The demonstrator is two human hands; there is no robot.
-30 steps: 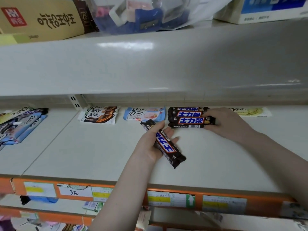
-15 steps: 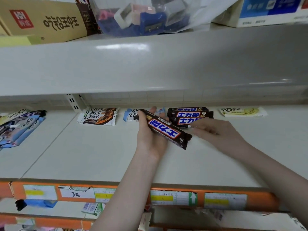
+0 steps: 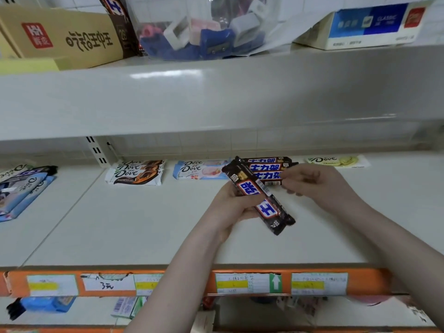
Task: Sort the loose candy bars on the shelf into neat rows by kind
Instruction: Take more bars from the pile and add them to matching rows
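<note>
Head view, the only one. Left hand (image 3: 234,204) grips a dark bar (image 3: 258,197) around its middle, lifted off the shelf (image 3: 134,227), tilted with its far end over the Snickers stack (image 3: 269,168); probably being turned to line up with that stack. Right hand (image 3: 317,186) sits just right of the stack, fingers loosely curled near the bar's upper end, holding nothing as far as shows; likely steadying or about to take it.

Left of the stack: a pale blue Dove (image 3: 200,169) touching it or nearly, then a brown Dove pile (image 3: 137,173). Right of the stack: a yellow Dove (image 3: 336,161). All hug the back wall. Far left of the stack, a loose blue heap (image 3: 22,188), not yet sorted.

Bare shelf in front of the stack gives slide-in room. Orange front lip (image 3: 185,282) bounds it.
</note>
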